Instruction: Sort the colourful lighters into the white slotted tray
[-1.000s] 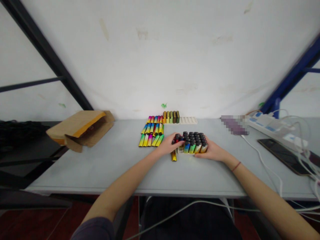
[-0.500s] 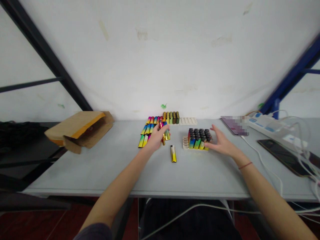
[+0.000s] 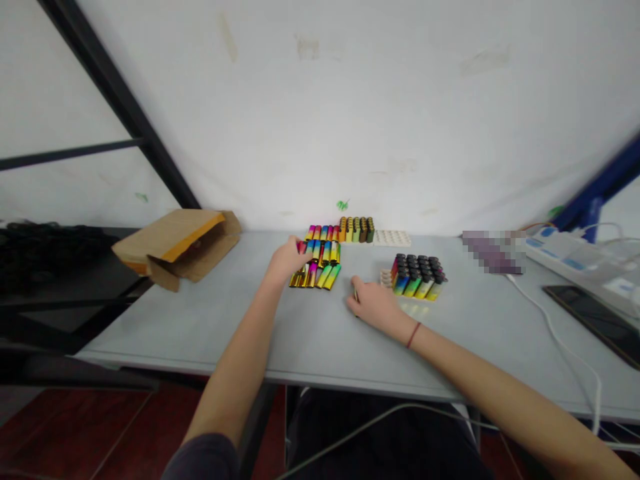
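Observation:
My left hand is closed at the left end of rows of shiny multicoloured lighters lying on the table. Its fingertips are around a pinkish-red lighter; part of it is hidden. My right hand rests on the table in front of the rack, with thumb and fingers pinched on a lighter that is mostly covered by them. To its right, several black-topped lighters stand upright in a white rack, whose left end shows bare holes.
At the wall, a second white rack stands beside upright gold and green cylinders. An open cardboard box lies at left. On the right are a phone, a blurred purple device, a power strip and white cables.
My right hand has moved left from the rack to the single lighter and closed on it. My left hand has shifted to the rows' left end. The camera view has shifted slightly.

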Demonstrator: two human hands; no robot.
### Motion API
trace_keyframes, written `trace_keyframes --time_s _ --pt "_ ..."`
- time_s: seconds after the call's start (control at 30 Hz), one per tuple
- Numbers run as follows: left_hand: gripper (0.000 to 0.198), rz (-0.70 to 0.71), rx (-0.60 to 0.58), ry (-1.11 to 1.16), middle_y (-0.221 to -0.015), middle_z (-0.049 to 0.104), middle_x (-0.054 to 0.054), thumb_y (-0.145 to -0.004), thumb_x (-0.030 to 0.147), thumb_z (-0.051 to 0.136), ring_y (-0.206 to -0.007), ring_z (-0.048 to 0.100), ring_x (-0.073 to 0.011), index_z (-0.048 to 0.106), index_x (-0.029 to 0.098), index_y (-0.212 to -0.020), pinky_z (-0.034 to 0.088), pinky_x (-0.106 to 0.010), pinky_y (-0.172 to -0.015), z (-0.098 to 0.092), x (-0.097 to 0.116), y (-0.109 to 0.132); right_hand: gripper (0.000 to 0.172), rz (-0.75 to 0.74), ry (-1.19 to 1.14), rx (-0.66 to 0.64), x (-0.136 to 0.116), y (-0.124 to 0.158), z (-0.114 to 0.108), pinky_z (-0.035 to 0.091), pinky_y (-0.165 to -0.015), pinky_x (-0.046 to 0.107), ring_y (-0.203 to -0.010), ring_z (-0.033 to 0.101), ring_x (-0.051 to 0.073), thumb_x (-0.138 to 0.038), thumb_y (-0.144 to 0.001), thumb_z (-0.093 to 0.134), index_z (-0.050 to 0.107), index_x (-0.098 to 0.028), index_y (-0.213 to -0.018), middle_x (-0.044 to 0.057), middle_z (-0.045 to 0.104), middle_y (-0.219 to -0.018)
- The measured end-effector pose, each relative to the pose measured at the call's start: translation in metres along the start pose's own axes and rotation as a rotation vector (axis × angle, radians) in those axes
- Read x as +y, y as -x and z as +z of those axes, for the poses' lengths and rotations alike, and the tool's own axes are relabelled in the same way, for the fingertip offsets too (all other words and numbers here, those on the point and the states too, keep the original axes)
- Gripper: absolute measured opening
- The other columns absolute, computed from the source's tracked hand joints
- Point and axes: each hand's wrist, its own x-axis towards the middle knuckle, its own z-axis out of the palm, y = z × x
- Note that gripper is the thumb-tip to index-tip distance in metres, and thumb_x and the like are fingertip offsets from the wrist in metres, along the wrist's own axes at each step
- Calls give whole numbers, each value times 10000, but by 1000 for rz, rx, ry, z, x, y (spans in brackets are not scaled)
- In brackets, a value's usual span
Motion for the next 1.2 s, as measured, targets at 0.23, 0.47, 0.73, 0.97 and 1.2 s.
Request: trace_keyframes --time_s 0.23,0.47,0.73,0.97,1.2 --pt "445 42 -29 -197 -1201 743 -167 -911 342 616 -1118 720 -321 550 170 -1316 532 -355 -884 12 18 12 347 21 -257 135 -7 -37 -6 507 -788 340 -962 757 302 -301 -997 496 584 -174 -1308 113 802 -996" --pt "392 42 35 -208 -1272 674 -169 -971 342 558 -1132 712 -307 570 190 -1332 539 -359 -925 22 29 22 348 79 -319 205 -43 -73 -4 528 -810 382 -994 749 330 -383 -1029 495 550 -183 -1308 151 779 -1063" --pt "433 56 89 -174 -1321 610 -192 -994 366 550 -1178 683 -321 539 168 -1379 526 -377 -971 27 28 24 361 97 -346 217 -46 -73 14 546 -825 397 -1011 753 324 -442 -1080 406 516 -193 -1316 149 769 -1090" --pt "412 52 84 -190 -1316 611 -212 -1013 342 500 -1202 670 -330 547 133 -1365 517 -389 -1000 25 29 24 321 96 -372 256 -49 -69 13 551 -809 388 -1001 749 314 -382 -1066 395 539 -197 -1286 132 770 -1111" --pt "390 57 86 -191 -1281 628 -211 -1020 341 479 -1191 675 -311 569 120 -1329 510 -379 -1015 24 24 18 247 83 -362 269 -46 -68 18 528 -803 346 -989 735 278 -278 -1040 404 597 -200 -1173 121 762 -1133"
